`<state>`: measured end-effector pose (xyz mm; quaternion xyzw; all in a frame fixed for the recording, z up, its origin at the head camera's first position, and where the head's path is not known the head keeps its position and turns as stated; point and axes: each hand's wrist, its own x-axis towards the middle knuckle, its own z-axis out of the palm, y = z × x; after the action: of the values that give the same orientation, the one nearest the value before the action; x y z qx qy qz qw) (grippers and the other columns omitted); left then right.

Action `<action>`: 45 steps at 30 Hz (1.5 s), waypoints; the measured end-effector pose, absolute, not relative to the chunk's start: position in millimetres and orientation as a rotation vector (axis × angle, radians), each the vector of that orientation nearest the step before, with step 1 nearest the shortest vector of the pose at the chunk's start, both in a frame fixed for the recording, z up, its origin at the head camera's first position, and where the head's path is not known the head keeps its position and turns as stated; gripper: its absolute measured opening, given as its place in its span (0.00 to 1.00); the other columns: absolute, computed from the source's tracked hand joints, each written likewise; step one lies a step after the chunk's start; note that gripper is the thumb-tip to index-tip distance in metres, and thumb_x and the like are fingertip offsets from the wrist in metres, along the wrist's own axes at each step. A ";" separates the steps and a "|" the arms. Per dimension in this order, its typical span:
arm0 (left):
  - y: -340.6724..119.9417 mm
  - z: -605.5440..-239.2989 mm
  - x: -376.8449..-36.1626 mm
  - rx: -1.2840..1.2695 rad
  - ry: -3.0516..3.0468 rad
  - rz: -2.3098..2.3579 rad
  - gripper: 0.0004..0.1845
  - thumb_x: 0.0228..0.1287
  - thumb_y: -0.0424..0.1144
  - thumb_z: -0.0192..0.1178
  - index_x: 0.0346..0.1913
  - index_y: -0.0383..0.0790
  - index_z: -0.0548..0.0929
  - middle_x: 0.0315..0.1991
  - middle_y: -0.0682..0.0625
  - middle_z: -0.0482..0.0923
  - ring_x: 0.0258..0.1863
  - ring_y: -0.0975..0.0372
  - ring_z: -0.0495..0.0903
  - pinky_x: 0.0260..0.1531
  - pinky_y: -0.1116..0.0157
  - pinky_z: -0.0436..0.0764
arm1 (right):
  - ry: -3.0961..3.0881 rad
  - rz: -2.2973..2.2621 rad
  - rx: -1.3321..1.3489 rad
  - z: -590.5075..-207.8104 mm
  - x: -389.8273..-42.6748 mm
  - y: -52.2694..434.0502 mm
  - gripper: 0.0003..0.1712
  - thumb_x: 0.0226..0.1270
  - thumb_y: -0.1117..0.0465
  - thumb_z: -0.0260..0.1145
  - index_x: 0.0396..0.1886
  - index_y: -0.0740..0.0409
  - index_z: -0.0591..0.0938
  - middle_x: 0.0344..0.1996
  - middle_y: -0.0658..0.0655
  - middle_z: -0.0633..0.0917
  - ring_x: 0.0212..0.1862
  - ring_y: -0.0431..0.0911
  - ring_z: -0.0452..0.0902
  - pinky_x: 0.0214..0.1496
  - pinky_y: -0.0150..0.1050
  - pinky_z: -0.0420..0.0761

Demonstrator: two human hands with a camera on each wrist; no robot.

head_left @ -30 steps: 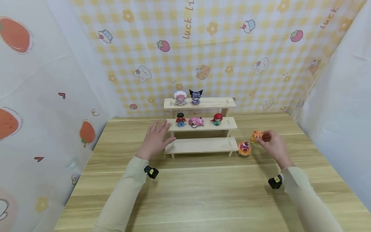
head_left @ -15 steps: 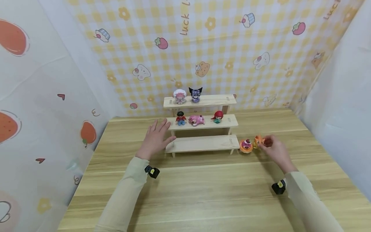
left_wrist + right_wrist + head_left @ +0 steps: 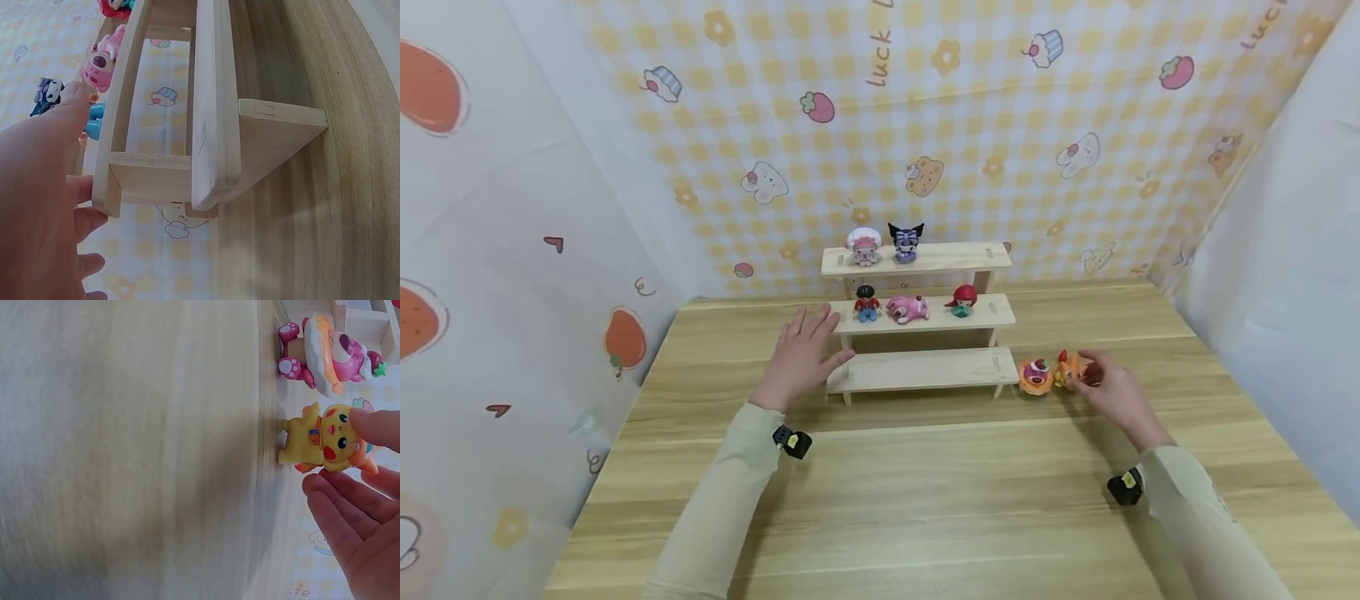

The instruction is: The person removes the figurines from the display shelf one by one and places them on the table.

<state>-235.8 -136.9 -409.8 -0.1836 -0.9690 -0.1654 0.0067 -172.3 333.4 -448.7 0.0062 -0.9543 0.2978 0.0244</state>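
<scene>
1. A yellow-checked cloth point(image 3: 992, 112) hangs behind a wooden table point(image 3: 940, 500).
2. A three-step wooden shelf point(image 3: 925, 372) stands near the cloth; its top step holds a white-capped toy point(image 3: 865, 247) and a black-eared toy point(image 3: 906, 242).
3. On the middle step are a doll in red and blue point(image 3: 867, 303), a pink bear point(image 3: 907, 308) lying down, and a red-haired doll point(image 3: 962, 301).
4. The left hand point(image 3: 797, 357) touches the middle step's left end, fingers spread apart.
5. The right hand point(image 3: 1118, 398) pinches a yellow toy point(image 3: 305, 440) in an orange hood, thumb on its head, fingers behind.
6. That toy is upright at the table, just beside a bear in an orange ring point(image 3: 1036, 377), right of the bottom step.
</scene>
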 end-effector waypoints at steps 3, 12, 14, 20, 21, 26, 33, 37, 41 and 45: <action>-137.8 -408.7 -235.9 -0.575 -3.033 -0.527 0.39 0.67 0.61 0.50 0.74 0.44 0.57 0.77 0.46 0.47 0.75 0.43 0.37 0.70 0.39 0.42 | -2.983 0.967 -0.001 -445.1 -173.7 332.7 0.38 0.66 0.55 0.63 0.69 0.70 0.61 0.50 0.75 0.77 0.49 0.64 0.76 0.48 0.57 0.78; -140.6 -411.3 -237.7 -0.573 -3.037 -0.511 0.40 0.67 0.63 0.50 0.75 0.44 0.56 0.77 0.47 0.46 0.75 0.43 0.37 0.70 0.40 0.42 | -2.925 0.938 0.114 -420.4 -190.4 327.6 0.32 0.74 0.50 0.52 0.66 0.71 0.66 0.51 0.74 0.77 0.49 0.66 0.76 0.47 0.59 0.77; -141.7 -411.3 -237.9 -0.565 -3.037 -0.501 0.41 0.66 0.63 0.49 0.75 0.44 0.56 0.77 0.47 0.46 0.75 0.44 0.37 0.70 0.40 0.43 | -2.914 0.925 0.153 -411.6 -197.1 321.5 0.30 0.74 0.50 0.52 0.63 0.69 0.70 0.50 0.73 0.79 0.48 0.65 0.76 0.47 0.59 0.78; -142.5 -411.0 -236.9 -0.567 -3.021 -0.520 0.41 0.66 0.63 0.51 0.74 0.44 0.57 0.77 0.46 0.47 0.75 0.42 0.38 0.70 0.39 0.43 | -2.909 0.909 0.235 -387.1 -219.3 296.2 0.27 0.73 0.45 0.52 0.56 0.62 0.79 0.52 0.68 0.80 0.50 0.62 0.77 0.50 0.60 0.75; -142.3 -411.4 -236.6 -0.569 -3.020 -0.526 0.41 0.65 0.62 0.52 0.74 0.44 0.57 0.77 0.46 0.47 0.75 0.42 0.38 0.70 0.39 0.44 | -2.908 0.907 0.244 -384.0 -222.8 291.7 0.27 0.73 0.45 0.52 0.55 0.62 0.79 0.53 0.68 0.80 0.50 0.62 0.77 0.50 0.60 0.75; -139.8 -414.6 -234.0 -0.568 -3.024 -0.525 0.42 0.65 0.63 0.52 0.74 0.44 0.57 0.77 0.46 0.46 0.75 0.42 0.38 0.70 0.39 0.44 | -2.869 0.924 0.289 -370.3 -240.3 269.3 0.24 0.72 0.47 0.55 0.52 0.61 0.82 0.50 0.66 0.82 0.48 0.59 0.79 0.49 0.56 0.77; -137.3 -418.9 -233.7 -0.555 -3.015 -0.497 0.43 0.65 0.65 0.50 0.75 0.45 0.54 0.77 0.47 0.44 0.75 0.44 0.39 0.70 0.40 0.45 | -2.770 0.980 0.358 -352.4 -264.7 236.9 0.18 0.70 0.54 0.60 0.47 0.62 0.84 0.46 0.64 0.84 0.45 0.56 0.80 0.46 0.53 0.79; -136.7 -418.0 -234.2 -0.552 -3.001 -0.508 0.42 0.65 0.64 0.51 0.75 0.45 0.55 0.77 0.46 0.45 0.75 0.44 0.40 0.70 0.41 0.45 | -2.730 1.012 0.365 -343.5 -275.8 217.5 0.15 0.69 0.55 0.61 0.45 0.61 0.85 0.44 0.62 0.85 0.44 0.55 0.80 0.45 0.51 0.79; -135.9 -418.0 -234.3 -0.551 -3.006 -0.473 0.43 0.64 0.65 0.51 0.75 0.45 0.54 0.77 0.46 0.44 0.75 0.44 0.40 0.71 0.41 0.45 | -2.725 1.033 0.355 -337.0 -286.5 198.6 0.15 0.69 0.53 0.61 0.44 0.58 0.86 0.42 0.60 0.86 0.42 0.52 0.79 0.42 0.46 0.79; -135.1 -419.2 -233.7 -0.541 -3.028 -0.450 0.44 0.64 0.65 0.51 0.76 0.46 0.52 0.77 0.48 0.42 0.76 0.45 0.38 0.71 0.43 0.44 | -2.741 1.046 0.316 -331.1 -295.9 181.6 0.17 0.69 0.50 0.60 0.45 0.56 0.85 0.42 0.59 0.86 0.39 0.50 0.79 0.37 0.41 0.77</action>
<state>-233.7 -135.1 -419.2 -0.1739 -0.9739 -0.1447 0.0167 -295.9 181.6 -331.1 0.1067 -0.9247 0.3529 0.0952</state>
